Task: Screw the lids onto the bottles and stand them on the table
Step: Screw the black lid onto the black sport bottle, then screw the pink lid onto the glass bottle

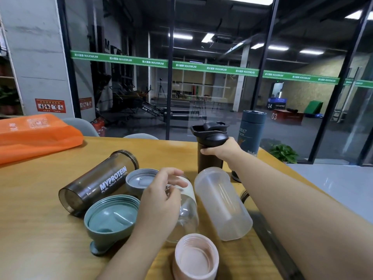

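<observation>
Fingers of the right hand are wrapped round the black bottle just under its lid, thumb on the near side. Bottle stands upright at the far side of the table, lid apparently seated; the grip looks like one for setting it down among the finished ones, beside the tall blue flask just right of it.

Left hand hovers over the clear bottle, fingers loosely curved and spread, holding nothing. Whether the fingertips touch the glass cannot be told; the hand covers that part. Likely reaching for the next piece.

Still uncapped and lying on their sides: smoky bottle at left, frosted bottle right of centre, clear bottle between them. Lids lie threads up, ready to be picked: small grey lid just far of the left hand, large green lid to its left, pink lid nearest. Frosted bottle lies under the right forearm, well apart from those fingers.

Orange bag sits far left.
</observation>
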Motion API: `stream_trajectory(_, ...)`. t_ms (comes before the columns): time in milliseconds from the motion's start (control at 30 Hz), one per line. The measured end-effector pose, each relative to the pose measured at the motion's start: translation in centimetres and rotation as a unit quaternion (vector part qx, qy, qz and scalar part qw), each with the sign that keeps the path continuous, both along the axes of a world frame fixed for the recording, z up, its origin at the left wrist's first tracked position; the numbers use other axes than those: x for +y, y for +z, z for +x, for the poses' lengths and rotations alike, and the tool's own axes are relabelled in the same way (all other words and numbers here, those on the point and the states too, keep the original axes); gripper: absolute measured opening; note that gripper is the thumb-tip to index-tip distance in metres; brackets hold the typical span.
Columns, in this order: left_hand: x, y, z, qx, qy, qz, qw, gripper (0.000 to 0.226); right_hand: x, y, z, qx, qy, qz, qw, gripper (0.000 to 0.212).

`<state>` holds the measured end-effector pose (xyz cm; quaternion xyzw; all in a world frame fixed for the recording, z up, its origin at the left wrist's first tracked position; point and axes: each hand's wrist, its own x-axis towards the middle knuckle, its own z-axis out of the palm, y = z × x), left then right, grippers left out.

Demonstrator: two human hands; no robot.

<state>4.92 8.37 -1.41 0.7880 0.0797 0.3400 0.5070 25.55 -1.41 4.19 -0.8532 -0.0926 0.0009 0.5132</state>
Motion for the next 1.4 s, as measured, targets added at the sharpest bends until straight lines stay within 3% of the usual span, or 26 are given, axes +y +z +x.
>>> stream_trajectory(500, -0.1, -0.4, 0.3, 0.004, -0.020, 0.014, 1.000, 0.035, 0.7, -0.1, -1.0, 0.050, -0.018, 0.014, 0.998, 0.092)
stream_trajectory(700, 0.1, -0.5, 0.3, 0.009, -0.034, 0.008, 0.999, 0.029, 0.6, -0.3, -1.5, 0.049, -0.010, 0.033, 0.998, 0.082)
stream_trajectory(867, 0.4, -0.4, 0.1, 0.024, -0.057, 0.087, 0.994, 0.022, 0.0, 0.3, -2.9, 0.094, -0.002, 0.017, 0.995, 0.089)
stream_trajectory(967, 0.5, -0.4, 0.2, 0.013, -0.062, 0.160, 0.985, 0.007, -0.9, 1.0, -3.8, 0.096, 0.005, -0.006, 0.995, 0.090)
stream_trajectory(1033, 0.6, -0.5, 0.4, 0.000, -0.067, 0.203, 0.977, 0.019, -1.5, 1.6, -4.7, 0.087, 0.009, -0.025, 0.996, 0.091)
stream_trajectory(1133, 0.8, -0.7, 0.5, 0.025, -0.075, 0.244, 0.967, 0.019, -2.6, 2.5, -6.8, 0.065, 0.020, -0.058, 0.996, 0.092)
stream_trajectory(1233, 1.0, -0.9, 0.7, 0.046, -0.081, 0.282, 0.955, 0.019, -3.8, 3.1, -9.6, 0.023, 0.047, -0.072, 0.996, 0.079)
stream_trajectory(1300, 1.0, -0.9, 0.7, 0.041, -0.080, 0.275, 0.957, 0.027, -4.5, 3.0, -11.2, 0.001, 0.084, -0.053, 0.995, 0.064)
stream_trajectory(1400, 1.2, -0.6, 0.4, -0.003, -0.045, 0.252, 0.967, 0.041, -4.5, 2.3, -13.3, -0.048, 0.097, -0.042, 0.993, 0.061)
